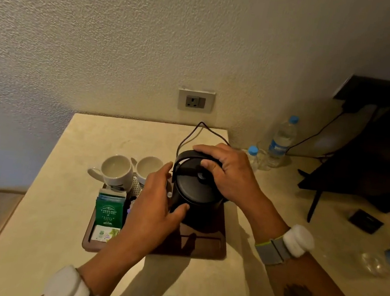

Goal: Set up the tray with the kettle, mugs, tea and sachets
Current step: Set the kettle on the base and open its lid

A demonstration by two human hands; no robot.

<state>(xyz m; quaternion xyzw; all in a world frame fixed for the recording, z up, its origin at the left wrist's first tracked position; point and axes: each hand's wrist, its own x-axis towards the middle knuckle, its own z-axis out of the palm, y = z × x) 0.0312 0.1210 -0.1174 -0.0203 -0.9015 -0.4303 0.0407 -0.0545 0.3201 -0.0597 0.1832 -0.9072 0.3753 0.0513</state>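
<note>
The tray (202,248), dark brown and rimmed, sits at lower centre of the frame on the pale table (43,215), and you have nearly everything on it. The black kettle (194,191) stands at centre frame on the tray's right half, both your hands on it. Your right hand (232,174) curls over the arched handle at the top, thumb down near the lid knob. Your left hand (156,204) wraps the body's near-left side, thumb pressed on the wall.

Its black cord (192,133) loops up behind toward the wall socket (195,101) at upper centre; turn the kettle too far and that cord could likely drag or tip it.

The two white mugs (117,171) stand just left of the kettle at the tray's far-left corner. Your left knuckles are close to the nearer one, so a careless shift may knock it over.

The green tea packets (109,211) and a pale sachet (105,233) stand upright at the tray's left edge, light enough to topple if the tray is jolted.
</note>
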